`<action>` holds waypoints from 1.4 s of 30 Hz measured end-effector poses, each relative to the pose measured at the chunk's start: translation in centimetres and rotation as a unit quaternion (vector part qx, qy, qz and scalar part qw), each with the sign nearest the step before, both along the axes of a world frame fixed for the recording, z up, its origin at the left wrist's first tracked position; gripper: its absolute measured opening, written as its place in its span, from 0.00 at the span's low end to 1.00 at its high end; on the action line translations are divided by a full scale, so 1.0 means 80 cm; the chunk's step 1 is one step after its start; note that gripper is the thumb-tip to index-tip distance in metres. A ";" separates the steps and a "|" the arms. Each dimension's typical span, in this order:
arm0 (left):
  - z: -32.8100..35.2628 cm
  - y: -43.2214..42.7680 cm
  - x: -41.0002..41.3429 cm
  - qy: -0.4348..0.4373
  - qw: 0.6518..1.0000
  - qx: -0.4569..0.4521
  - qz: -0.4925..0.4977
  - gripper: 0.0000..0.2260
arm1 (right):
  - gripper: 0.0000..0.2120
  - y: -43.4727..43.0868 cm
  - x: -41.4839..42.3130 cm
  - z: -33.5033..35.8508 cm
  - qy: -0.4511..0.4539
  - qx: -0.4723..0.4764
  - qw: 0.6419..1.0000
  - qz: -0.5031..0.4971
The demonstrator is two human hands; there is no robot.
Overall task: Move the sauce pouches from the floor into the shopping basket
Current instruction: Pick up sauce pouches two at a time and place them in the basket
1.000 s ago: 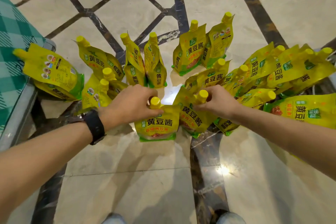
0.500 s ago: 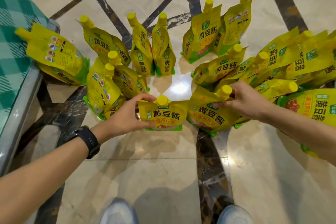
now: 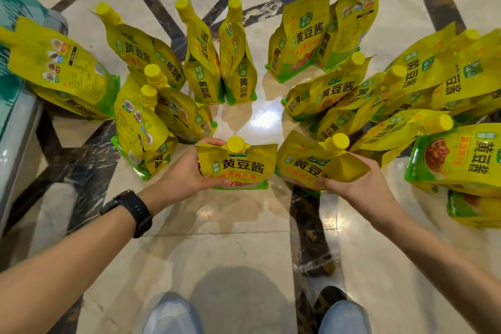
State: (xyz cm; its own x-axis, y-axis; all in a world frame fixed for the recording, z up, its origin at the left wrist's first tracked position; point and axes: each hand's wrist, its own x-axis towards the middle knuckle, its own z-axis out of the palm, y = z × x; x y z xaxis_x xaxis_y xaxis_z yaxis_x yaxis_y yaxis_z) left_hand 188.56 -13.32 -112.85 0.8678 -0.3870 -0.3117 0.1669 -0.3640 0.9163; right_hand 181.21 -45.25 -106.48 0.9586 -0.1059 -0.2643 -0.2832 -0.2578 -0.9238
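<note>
Several yellow sauce pouches with yellow caps stand and lie in a ring on the marble floor. My left hand (image 3: 184,173), with a black watch on the wrist, grips the left edge of the nearest pouch (image 3: 238,165), which faces me upright. My right hand (image 3: 357,184) holds the right side of a second pouch (image 3: 306,165), tilted to the right, from below. No shopping basket is in view.
A grey-edged piece of furniture with a green checked cover (image 3: 16,106) stands at the left, with pouches (image 3: 62,68) leaning against it. More pouches (image 3: 458,157) lie piled at the right. My shoes (image 3: 173,317) are at the bottom edge.
Both hands slid from the pouches' caps down to their sides. The two pouches have come nearer to me, and the view has dropped closer to the floor.
</note>
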 end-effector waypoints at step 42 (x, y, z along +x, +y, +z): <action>-0.033 0.009 -0.030 0.159 0.979 -0.021 0.123 0.45 | 0.29 0.002 0.011 -0.097 0.245 0.193 0.945 -0.096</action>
State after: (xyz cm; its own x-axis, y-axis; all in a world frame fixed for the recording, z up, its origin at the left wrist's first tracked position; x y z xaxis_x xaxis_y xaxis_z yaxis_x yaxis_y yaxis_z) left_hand 186.14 -12.63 -115.52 0.7974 -0.1972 -0.5703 0.5247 -0.2399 0.8167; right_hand 182.09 -45.12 -114.22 0.6840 -0.0696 -0.7262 -0.7089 0.1714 -0.6842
